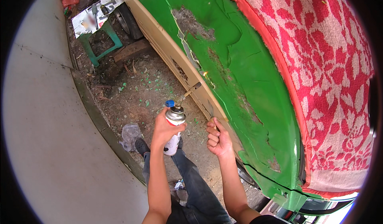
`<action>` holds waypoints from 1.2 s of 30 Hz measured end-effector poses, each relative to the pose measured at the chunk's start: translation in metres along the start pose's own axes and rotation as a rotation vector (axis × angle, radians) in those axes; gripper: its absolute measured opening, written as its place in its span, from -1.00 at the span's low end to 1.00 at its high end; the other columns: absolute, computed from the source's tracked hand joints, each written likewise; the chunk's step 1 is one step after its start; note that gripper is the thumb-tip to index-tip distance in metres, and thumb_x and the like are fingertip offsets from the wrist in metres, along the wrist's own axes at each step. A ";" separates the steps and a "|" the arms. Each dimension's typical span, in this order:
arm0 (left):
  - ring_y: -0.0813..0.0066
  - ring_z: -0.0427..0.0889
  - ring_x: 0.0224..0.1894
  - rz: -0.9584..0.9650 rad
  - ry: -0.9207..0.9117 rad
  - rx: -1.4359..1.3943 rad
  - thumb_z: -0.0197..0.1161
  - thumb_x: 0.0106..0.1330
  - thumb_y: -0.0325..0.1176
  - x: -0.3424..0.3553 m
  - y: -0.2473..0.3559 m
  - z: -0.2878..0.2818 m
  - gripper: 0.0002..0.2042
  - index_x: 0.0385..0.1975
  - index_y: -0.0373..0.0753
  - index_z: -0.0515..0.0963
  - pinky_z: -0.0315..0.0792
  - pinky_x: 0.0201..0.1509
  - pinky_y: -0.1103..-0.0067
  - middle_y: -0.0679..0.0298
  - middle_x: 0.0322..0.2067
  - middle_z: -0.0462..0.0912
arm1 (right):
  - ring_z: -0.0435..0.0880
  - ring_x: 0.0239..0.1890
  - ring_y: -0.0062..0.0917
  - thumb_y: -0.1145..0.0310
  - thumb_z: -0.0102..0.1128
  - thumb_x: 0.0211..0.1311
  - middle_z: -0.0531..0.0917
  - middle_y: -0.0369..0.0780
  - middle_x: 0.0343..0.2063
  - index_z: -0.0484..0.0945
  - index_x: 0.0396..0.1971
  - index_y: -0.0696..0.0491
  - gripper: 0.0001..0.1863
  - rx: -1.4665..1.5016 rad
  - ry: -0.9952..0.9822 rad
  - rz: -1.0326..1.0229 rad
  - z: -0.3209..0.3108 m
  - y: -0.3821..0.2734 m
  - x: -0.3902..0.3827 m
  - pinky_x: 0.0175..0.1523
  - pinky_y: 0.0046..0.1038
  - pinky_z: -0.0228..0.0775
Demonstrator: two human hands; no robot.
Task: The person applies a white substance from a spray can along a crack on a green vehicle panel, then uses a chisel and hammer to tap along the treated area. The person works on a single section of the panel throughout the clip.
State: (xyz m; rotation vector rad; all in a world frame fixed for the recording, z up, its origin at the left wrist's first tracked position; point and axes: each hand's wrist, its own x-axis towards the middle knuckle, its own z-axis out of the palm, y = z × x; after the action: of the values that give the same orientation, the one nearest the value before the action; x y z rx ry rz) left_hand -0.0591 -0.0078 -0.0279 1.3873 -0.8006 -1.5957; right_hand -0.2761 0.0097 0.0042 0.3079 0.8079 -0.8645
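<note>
The left hand clamps its fingers round a torch canister, the right hand grips a scraper near the peeling green panel: heating seems underway, the next move probably calling for a shallow blade angle.

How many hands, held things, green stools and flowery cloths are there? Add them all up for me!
Hands: 2 (left hand, right hand)
Held things: 2 (gas torch, scraper)
Green stool: 1
Flowery cloth: 1
Total: 6
</note>
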 end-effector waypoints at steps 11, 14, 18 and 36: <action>0.64 0.59 -0.41 0.002 0.002 0.024 0.48 -0.15 -0.55 -0.002 -0.001 -0.004 -0.47 -0.10 -0.34 0.42 0.49 -0.35 0.62 0.34 -0.38 0.64 | -0.11 -0.83 -0.80 0.08 0.02 0.47 0.13 -0.51 -0.75 0.34 -0.40 -0.06 -0.71 0.011 -0.015 -0.010 0.009 0.003 0.001 -0.77 -0.63 -0.37; 0.60 0.62 -0.36 -0.038 0.044 0.018 0.48 -0.16 -0.55 -0.009 0.010 -0.010 -0.47 -0.11 -0.35 0.44 0.51 -0.26 0.61 0.30 -0.35 0.66 | -0.11 -0.83 -0.81 0.10 -0.03 0.50 0.14 -0.50 -0.75 0.33 -0.39 -0.03 -0.71 0.058 -0.027 -0.017 0.015 0.002 0.006 -0.77 -0.64 -0.37; 0.61 0.61 -0.40 -0.034 0.105 0.037 0.49 -0.15 -0.54 -0.015 0.009 -0.028 -0.52 -0.16 -0.30 0.47 0.50 -0.30 0.61 0.32 -0.38 0.65 | -0.09 -0.82 -0.81 0.09 0.01 0.48 0.14 -0.50 -0.75 0.36 -0.38 -0.03 -0.71 0.093 -0.070 -0.029 0.030 -0.006 0.020 -0.77 -0.65 -0.35; 0.60 0.59 -0.43 0.006 0.268 -0.051 0.47 -0.12 -0.57 -0.031 0.009 -0.075 -0.55 -0.19 -0.28 0.45 0.49 -0.35 0.60 0.33 -0.41 0.62 | -0.09 -0.84 -0.82 0.19 0.02 0.48 0.15 -0.52 -0.77 0.37 -0.43 -0.01 -0.73 0.211 -0.018 -0.126 0.073 -0.036 0.061 -0.80 -0.66 -0.35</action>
State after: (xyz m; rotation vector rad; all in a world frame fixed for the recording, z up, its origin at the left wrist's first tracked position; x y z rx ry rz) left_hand 0.0166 0.0209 -0.0193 1.5201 -0.5989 -1.3783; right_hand -0.2435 -0.0863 0.0110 0.4377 0.7265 -1.0725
